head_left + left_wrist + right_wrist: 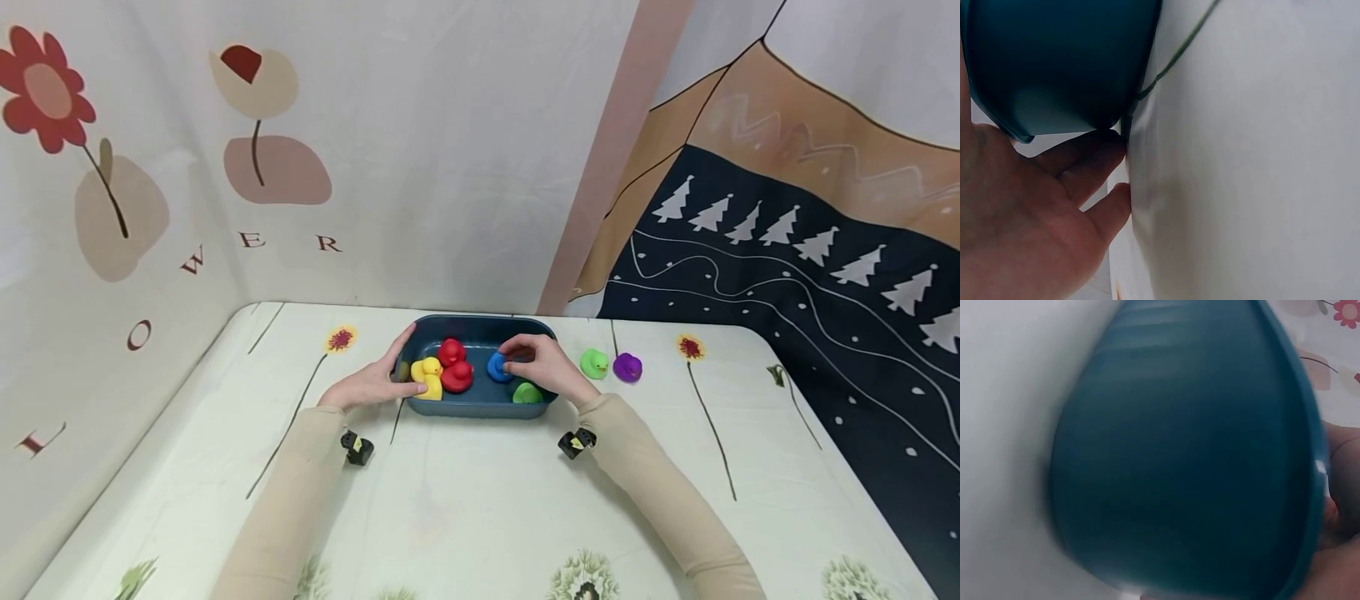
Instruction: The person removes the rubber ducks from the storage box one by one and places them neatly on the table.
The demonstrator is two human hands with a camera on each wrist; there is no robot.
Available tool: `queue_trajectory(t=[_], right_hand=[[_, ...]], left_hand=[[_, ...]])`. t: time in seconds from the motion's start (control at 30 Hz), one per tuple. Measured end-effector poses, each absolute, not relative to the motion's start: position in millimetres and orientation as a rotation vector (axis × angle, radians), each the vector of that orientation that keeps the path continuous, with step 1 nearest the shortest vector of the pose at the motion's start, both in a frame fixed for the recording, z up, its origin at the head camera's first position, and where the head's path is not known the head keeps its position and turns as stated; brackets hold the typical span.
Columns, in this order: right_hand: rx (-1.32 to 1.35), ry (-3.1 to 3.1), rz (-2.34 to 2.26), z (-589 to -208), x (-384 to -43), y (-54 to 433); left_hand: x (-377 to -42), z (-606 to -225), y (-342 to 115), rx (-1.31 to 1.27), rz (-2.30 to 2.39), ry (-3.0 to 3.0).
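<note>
A dark blue plastic bin (465, 409) stands on the table. My left hand (371, 385) grips its left end, the thumb over the rim beside yellow rubber ducks (429, 385); in the left wrist view, several fingers of that hand (1041, 206) lie along the bin's outer wall (1060, 69). Inside the bin, my right hand (543, 362) pinches a blue rubber duck (496, 367) between thumb and fingers. Two red ducks (457, 377) sit left of it, and a green duck (527, 393) lies in the near right corner. The bin's wall (1185, 456) hides most of the right hand in the right wrist view.
Right of the bin, a light green duck (594, 364) and a purple duck (627, 367) stand side by side on the flower-printed tablecloth (465, 500). A printed white curtain (435, 167) hangs behind the table, with a dark tree-patterned cloth (750, 275) at the right.
</note>
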State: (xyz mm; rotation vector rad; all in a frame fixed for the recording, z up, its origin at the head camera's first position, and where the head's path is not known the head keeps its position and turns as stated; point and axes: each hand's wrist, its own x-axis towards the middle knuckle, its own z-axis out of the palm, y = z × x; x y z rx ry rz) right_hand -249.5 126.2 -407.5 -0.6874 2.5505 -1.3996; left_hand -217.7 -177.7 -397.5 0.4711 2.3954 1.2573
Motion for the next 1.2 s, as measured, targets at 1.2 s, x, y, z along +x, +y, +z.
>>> queue_trajectory(t=[1.2], right_hand=[[-0.648, 2.477, -1.496, -414, -256, 113]], left_hand=[[-218, -398, -179, 0.447, 1.252, 2.393]])
